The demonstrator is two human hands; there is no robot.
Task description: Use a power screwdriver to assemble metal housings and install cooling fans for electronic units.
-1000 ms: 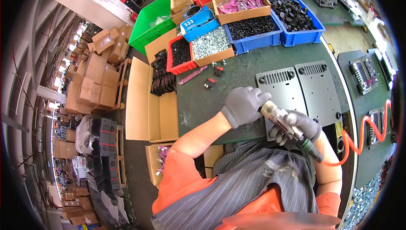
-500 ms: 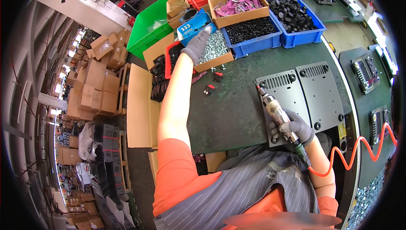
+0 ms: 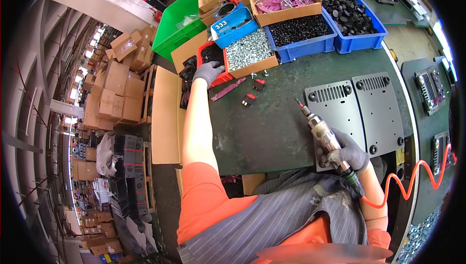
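Observation:
My left hand (image 3: 208, 73), in a grey glove, is at the near end of a red bin (image 3: 219, 79) of small black screws. Its fingers bend down over the bin and their tips are mostly hidden, so I cannot tell whether they grip anything. In my right hand (image 3: 350, 151), also gloved, is a power screwdriver (image 3: 324, 134) with a coiled orange hose (image 3: 407, 197). Its bit points up and left, above the green table. Beneath and beside that hand lie two dark slotted metal plates (image 3: 335, 111) (image 3: 379, 111) with round black feet.
Beside the red bin stands a carton of silver screws (image 3: 250, 50), with a blue box (image 3: 234, 26) on it. Blue bins (image 3: 308, 48) (image 3: 359, 43) hold black parts. Two red-and-black switches (image 3: 248, 100) (image 3: 259, 85) and a purple strip (image 3: 228, 89) lie on the table (image 3: 262, 137).
My left hand has moved from the blue box over the silver screws, nearer and leftward to the red bin. The right hand keeps the screwdriver; the whole view has shifted slightly.

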